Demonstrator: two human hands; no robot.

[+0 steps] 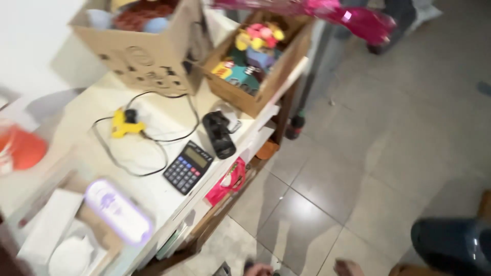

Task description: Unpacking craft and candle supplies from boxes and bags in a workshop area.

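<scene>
From where I stood, neither of the person's hands was in sight, so I could not tell whether they were open or closed, or whether they held anything; only what looked like toes (pixel 349 267) and a dark rounded shape (pixel 452 245) showed along the bottom edge of the frame, lower right. The white table (pixel 153 194) ran diagonally from the lower left toward the upper middle of the picture, well apart from that bottom edge. On it, the black calculator (pixel 188 167) lay near the table's front edge, its long axis slanting from lower left to upper right, with a black handheld device (pixel 219 134) just beside it above. A yellow glue gun (pixel 124 123) sat farther left, its dark cord (pixel 148 148) looping around it. Two cardboard boxes (pixel 148 46) of colourful toys stood at the top. A pink bag (pixel 229 180) hung under the table edge. Which hand was nearer, I could not say.
</scene>
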